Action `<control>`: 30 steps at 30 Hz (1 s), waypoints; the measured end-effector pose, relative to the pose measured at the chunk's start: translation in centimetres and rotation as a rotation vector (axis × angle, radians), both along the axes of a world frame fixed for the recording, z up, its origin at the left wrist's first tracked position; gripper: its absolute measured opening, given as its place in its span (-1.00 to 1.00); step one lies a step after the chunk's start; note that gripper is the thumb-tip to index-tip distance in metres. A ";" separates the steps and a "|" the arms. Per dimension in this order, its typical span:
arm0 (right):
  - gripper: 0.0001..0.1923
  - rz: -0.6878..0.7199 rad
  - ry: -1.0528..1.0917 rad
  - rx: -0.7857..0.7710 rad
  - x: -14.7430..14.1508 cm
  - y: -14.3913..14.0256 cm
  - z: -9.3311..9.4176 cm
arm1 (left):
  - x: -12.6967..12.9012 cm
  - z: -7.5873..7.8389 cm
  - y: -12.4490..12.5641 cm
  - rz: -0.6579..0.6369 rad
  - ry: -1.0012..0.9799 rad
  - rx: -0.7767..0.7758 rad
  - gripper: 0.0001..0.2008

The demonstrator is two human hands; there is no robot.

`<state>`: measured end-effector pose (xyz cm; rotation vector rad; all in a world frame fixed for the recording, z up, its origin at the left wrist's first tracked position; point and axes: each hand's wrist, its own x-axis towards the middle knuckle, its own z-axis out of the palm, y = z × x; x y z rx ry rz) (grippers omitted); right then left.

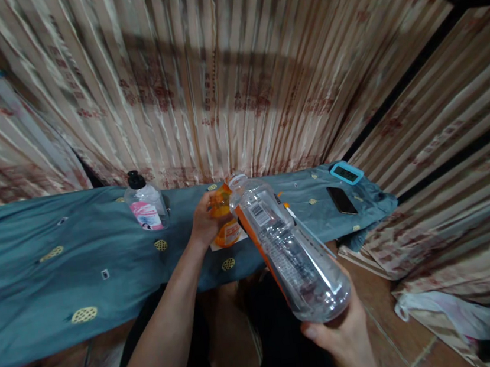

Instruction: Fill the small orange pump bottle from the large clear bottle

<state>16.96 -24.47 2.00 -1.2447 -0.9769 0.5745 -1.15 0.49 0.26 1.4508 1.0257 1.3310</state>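
Above the near edge of a blue cloth-covered surface (pixel 37 274), the right hand (pixel 347 337) grips the base of a large clear plastic bottle (pixel 292 255), fingers closed around its bottom. The bottle is tilted, its open neck pointing far and left, down toward a small orange container (pixel 225 218). The left hand (pixel 205 221) is wrapped around that orange container, which rests on the cloth just beside a white slip of paper (pixel 228 245). The clear bottle's mouth sits right at the container's top; whether they touch cannot be told. Farther left stands a clear bottle with a black cap and pink label (pixel 145 207). To the far right lie a dark phone (pixel 342 200) and a turquoise timer (pixel 346 173).
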 end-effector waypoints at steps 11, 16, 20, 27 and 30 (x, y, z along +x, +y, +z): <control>0.06 -0.035 0.007 -0.007 -0.2 -0.3 0.2 | 0.2 0.1 -0.2 0.013 -0.011 -0.009 -0.44; 0.14 0.070 -0.014 -0.031 0.5 -0.5 -0.1 | 0.2 -0.2 -0.1 0.015 -0.008 0.005 -0.44; 0.09 0.049 0.009 -0.021 0.6 -0.6 -0.2 | 0.1 -0.4 0.0 0.016 -0.002 0.008 -0.43; 0.01 0.010 -0.024 -0.020 0.3 -0.6 0.1 | 0.2 -0.5 -0.1 0.011 -0.041 0.019 -0.43; 0.01 -0.057 -0.009 0.014 -0.2 -0.3 0.3 | 0.1 -0.5 -0.1 0.021 -0.026 0.020 -0.44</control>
